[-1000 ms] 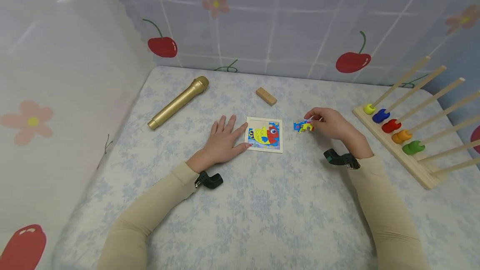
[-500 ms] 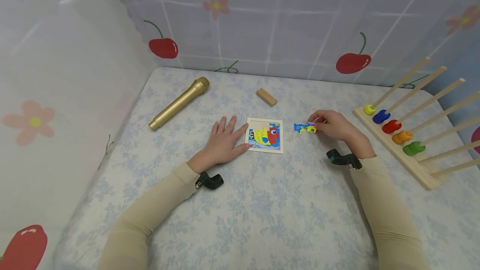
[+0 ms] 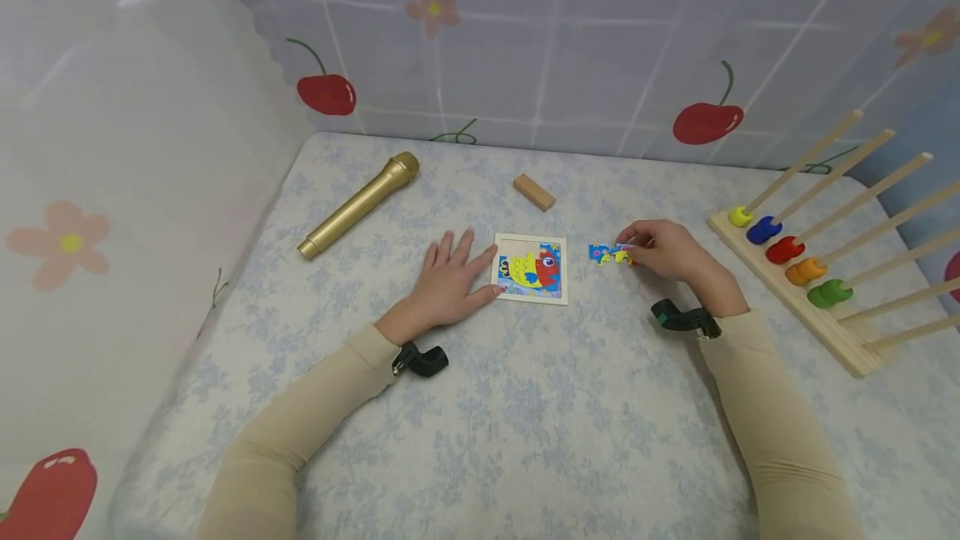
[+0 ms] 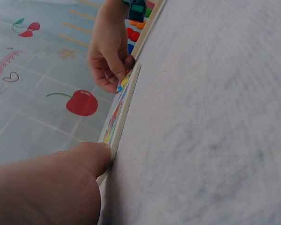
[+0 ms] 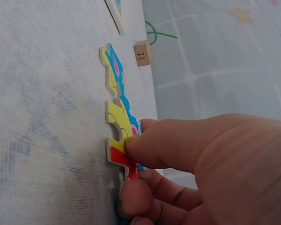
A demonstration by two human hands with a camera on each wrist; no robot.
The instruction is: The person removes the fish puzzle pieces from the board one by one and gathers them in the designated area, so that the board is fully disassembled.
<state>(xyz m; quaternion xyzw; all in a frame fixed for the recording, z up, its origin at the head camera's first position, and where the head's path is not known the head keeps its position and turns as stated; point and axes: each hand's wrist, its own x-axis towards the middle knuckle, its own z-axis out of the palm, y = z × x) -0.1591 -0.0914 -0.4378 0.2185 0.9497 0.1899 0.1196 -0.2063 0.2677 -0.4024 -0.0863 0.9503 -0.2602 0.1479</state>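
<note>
Left hand [image 4: 56,192] at the left, thumb touching the light wooden frame [image 4: 126,105]; rest of its fingers out of sight. Frame seen nearly edge-on, colored picture inside too foreshortened to read. Right hand [image 4: 107,51] past the frame's right end, fingertips on a small yellow-and-blue piece [image 4: 124,81]. Bead rack [image 4: 147,29] farther right. Curtain [image 4: 37,122] with red cherries on far side, pale tablecloth [image 4: 215,112] on near side.

R grip [image 5: 210,164] hides pt of red-yellow puzzle pc [image 5: 116,153]; frame [image 5: 116,15] beyond grip cut off, R wrist view. Bead rack [image 3: 797,297] R of grip clipped, head view.
</note>
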